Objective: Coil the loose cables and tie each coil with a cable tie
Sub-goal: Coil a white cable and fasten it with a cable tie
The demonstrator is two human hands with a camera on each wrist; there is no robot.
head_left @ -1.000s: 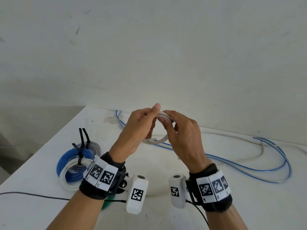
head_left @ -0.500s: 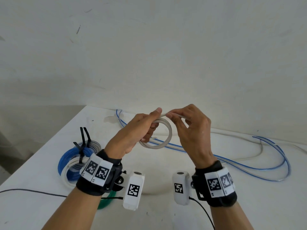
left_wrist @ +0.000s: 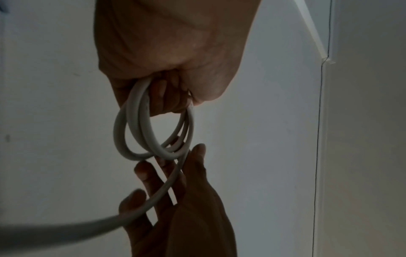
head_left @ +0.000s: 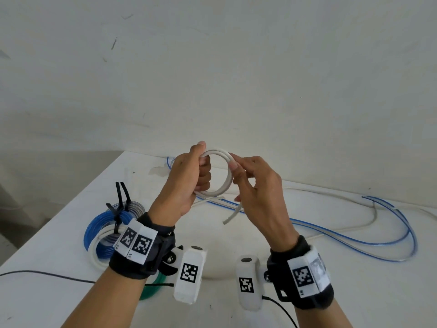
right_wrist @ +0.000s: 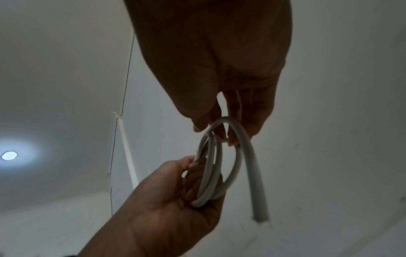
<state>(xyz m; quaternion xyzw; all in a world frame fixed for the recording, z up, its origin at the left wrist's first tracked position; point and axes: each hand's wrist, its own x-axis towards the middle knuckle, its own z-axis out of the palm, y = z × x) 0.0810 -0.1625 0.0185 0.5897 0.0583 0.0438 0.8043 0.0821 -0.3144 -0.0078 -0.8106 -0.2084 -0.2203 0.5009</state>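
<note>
A: Head view. Left hand (head_left: 189, 178), fingers curled tight round the left side of the white coil (head_left: 218, 172), thumb on top. Right hand (head_left: 257, 185) pinches the coil's right side, thumb against fingertips. Coil held above the tabletop (head_left: 307, 292).

B: Material? Surroundings?

A: Smooth round white cable, small ring, cut end (head_left: 228, 220) hanging. Loose blue cable (head_left: 354, 242) and white cable behind; tied coils (head_left: 106, 233) with black ties (head_left: 120, 202) to the left.

B: Left wrist view?

A: Left fist (left_wrist: 167, 52) clenched on several loops (left_wrist: 151, 132); right fingers (left_wrist: 193, 167) nearly straight beneath.

B: Right wrist view?

A: Right fingertips (right_wrist: 232, 127) nip the top loop (right_wrist: 219, 160); left palm (right_wrist: 175, 200) grips the bundle.
</note>
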